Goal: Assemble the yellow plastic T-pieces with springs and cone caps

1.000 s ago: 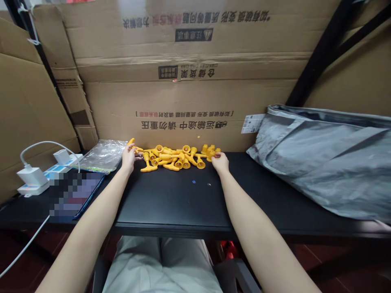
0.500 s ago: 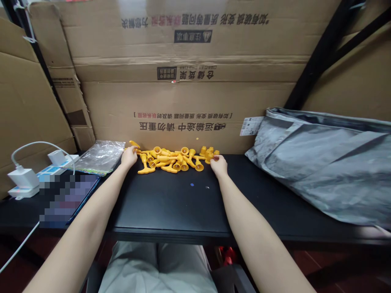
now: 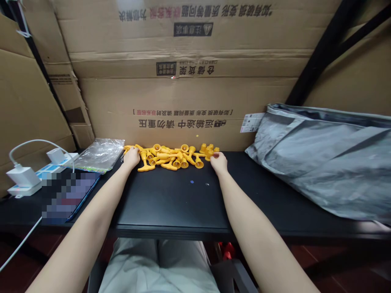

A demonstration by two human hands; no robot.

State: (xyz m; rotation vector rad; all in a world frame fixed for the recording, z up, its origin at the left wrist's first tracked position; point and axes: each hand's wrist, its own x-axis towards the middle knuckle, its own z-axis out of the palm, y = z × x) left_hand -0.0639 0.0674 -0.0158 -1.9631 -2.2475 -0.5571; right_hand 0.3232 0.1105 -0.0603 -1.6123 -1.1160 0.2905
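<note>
Yellow plastic T-shaped handles with cup-like ends point(image 3: 166, 156) lie in a loose heap along the back of the black table. At the heap's left end my left hand point(image 3: 132, 158) is closed round a yellow T-shaped handle point(image 3: 139, 147), its fingers partly hidden. To the right of the heap, several small yellow cups point(image 3: 207, 150) stand close together. My right hand point(image 3: 219, 163) rests beside these cups with its fingers drawn together at the nearest one. What its fingertips hold, if anything, is too small to make out.
A clear plastic bag point(image 3: 99, 154), a power strip with white chargers point(image 3: 24, 177) and a phone point(image 3: 73, 195) lie at left. A grey bag point(image 3: 324, 158) fills the right side. Cardboard point(image 3: 183, 93) stands behind the heap. A blue dot point(image 3: 192, 182) marks the black table point(image 3: 171, 203).
My left hand has shifted slightly right, toward the heap, and the handle it had tilted up now lies lower. The right hand stays by the small cups. The view has tipped slightly.
</note>
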